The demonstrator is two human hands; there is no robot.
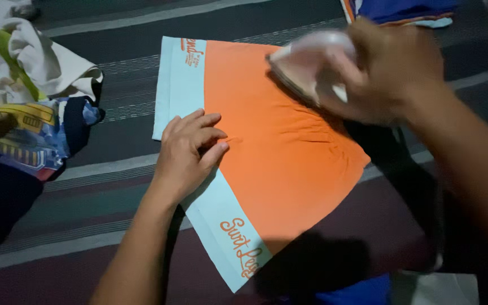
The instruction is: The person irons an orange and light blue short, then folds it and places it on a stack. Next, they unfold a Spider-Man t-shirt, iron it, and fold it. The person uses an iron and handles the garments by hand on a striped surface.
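The orange shorts [280,152] lie flat on the dark striped cloth [114,147] in the middle of your view, with their pale blue waistband [210,192] on the side nearest your left hand [187,155]. They look soft, thin and light, so they will likely slide and bunch up if you push them. Little wrinkles show near the far edge of the shorts. The waistband looks thicker, so that is probably the best place to hold them down.

Your left hand rests there now, fingers spread flat, pressing where the band meets the orange part. Your right hand [391,70] is wrapped around the handle of a white clothes iron [312,62], which sits over the top corner of the shorts. The iron is likely hard, heavy and hot, so hold only the handle.

Left of the shorts is a pile of crumpled clothes [26,96]. Just past the shorts, by the iron, lies a blue folded garment [408,10].
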